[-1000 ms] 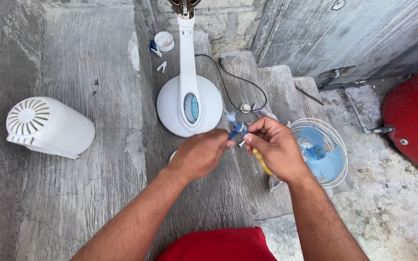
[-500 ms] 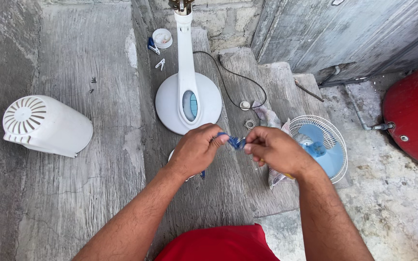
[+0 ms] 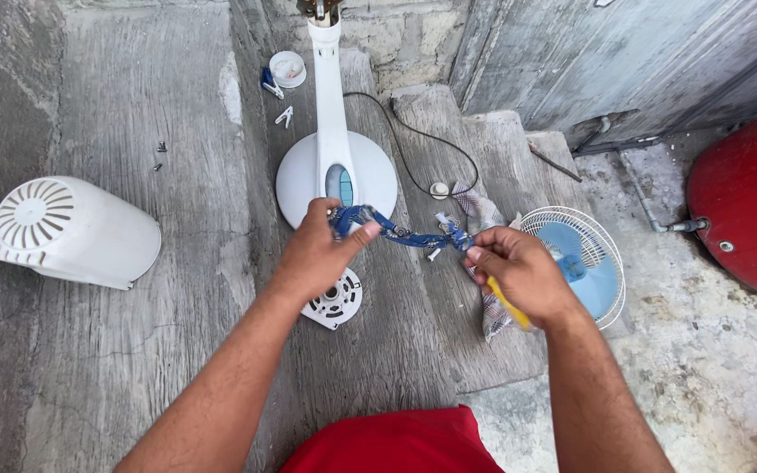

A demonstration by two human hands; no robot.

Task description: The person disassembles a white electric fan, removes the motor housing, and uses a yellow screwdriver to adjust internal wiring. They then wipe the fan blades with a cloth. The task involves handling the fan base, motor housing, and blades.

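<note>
My left hand (image 3: 317, 254) and my right hand (image 3: 523, 271) hold a blue strip (image 3: 400, 233) stretched between them, one end pinched in each. Small metal bits and white plugs hang along it. My right hand also grips a yellow-handled tool (image 3: 508, 305) under its palm. The hands hover over the white round base (image 3: 308, 180) of a fan stand, whose white column (image 3: 330, 96) runs away from me. A white round motor part (image 3: 336, 302) lies just below my left hand.
A white motor cover (image 3: 76, 229) lies at left. A fan grille with blue blades (image 3: 584, 263) and a rag (image 3: 484, 215) lie at right on concrete steps. A black cord (image 3: 431, 144), loose screws (image 3: 159, 156), a white cap (image 3: 287, 67) and a red tank (image 3: 751, 197) are around.
My hands have moved apart, pulling the blue strip out to its length between them. The left hand has risen towards the stand's base.
</note>
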